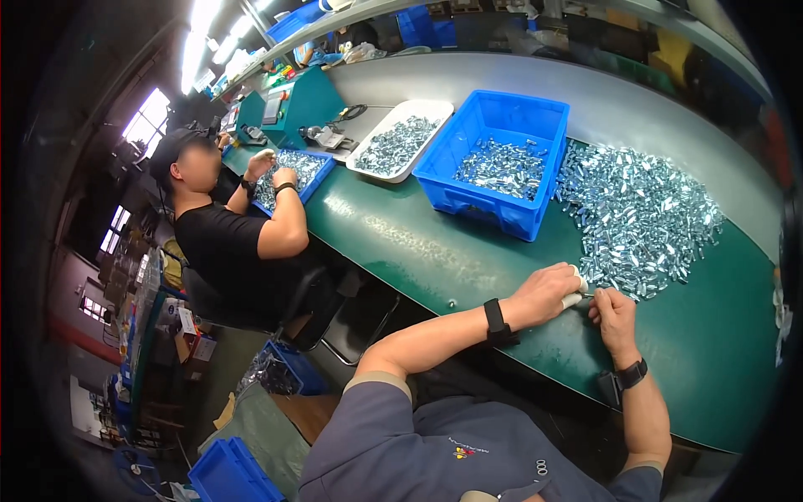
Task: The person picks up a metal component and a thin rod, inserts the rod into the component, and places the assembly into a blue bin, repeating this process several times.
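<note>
Over the near edge of the pile, my left hand [545, 294] is closed in a pinch, with white covers on some fingertips. What it pinches is mostly hidden by the fingers. My right hand [615, 320] is closed just to the right, its fingertips meeting on a thin metal piece [589, 295] that spans the small gap to my left hand. Behind both hands spreads a large heap of small shiny silver metal parts [640, 217], lying loose on the green tabletop [535, 347].
A blue bin [493, 201] holding similar parts stands left of the heap. Beyond it is a white tray [389, 173] of parts. At the left, a co-worker [230, 209] handles parts over a blue tray [314, 188]. A grey wall [468, 75] borders the table's back.
</note>
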### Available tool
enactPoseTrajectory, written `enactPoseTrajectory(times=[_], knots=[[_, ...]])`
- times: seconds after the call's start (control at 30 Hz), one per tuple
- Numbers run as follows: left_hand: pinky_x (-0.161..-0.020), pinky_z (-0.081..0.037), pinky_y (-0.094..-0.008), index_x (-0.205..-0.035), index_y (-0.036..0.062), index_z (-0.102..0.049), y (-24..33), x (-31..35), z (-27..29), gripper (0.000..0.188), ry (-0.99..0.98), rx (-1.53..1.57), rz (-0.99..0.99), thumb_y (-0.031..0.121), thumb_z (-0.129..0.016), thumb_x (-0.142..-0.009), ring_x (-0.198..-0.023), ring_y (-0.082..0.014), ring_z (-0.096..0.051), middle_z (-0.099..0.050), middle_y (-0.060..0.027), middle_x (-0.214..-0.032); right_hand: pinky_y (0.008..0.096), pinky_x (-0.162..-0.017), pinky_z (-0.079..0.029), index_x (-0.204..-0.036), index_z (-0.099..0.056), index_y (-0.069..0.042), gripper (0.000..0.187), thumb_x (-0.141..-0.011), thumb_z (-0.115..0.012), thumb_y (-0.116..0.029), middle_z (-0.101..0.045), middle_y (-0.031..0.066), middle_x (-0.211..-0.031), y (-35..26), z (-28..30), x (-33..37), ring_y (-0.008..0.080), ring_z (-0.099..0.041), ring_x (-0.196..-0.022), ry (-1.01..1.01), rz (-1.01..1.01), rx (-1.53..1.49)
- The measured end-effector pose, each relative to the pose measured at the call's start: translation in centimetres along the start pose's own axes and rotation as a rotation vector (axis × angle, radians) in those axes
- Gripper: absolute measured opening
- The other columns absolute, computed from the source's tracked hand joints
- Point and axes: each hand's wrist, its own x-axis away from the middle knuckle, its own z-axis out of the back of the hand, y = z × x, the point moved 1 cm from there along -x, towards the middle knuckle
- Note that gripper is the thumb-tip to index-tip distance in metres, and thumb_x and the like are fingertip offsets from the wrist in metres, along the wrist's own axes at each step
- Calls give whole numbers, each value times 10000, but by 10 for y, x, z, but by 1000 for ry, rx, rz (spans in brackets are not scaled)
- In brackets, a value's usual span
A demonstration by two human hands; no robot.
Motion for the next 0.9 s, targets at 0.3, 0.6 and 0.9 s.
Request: enactPoseTrajectory(times=[0.3,0.6,0.9], knots=[[-806,-536,-434,-1004,79,-700,-16,-28,90,175,243,-359,-97,70,-750,-837,-943,-326,-638,-651,-102,-950,215,-527,-387,-843,-645,-45,369,-1091,-557,-304,-588,-20,-676,7,14,-8,45,-497,-580,270,17,-154],[-872,-536,-444,-1115,67,-664,-8,-30,22,325,-118,-355,-136,126,-781,-818,-1018,-340,-627,-626,-126,-1069,212,-526,-391,-863,-645,-47,357,-1092,-553,-305,-593,-21,-692,18,16,-16,46,-501,-583,388,61,-225],[-822,-519,-451,-1022,77,-633,-23,-2,-9,238,-91,-317,0,103,-772,-831,-988,-355,-625,-586,-130,-1012,218,-523,-415,-837,-654,-40,352,-1084,-562,-273,-591,-15,-662,17,15,-15,52,-525,-579,377,118,-112]])
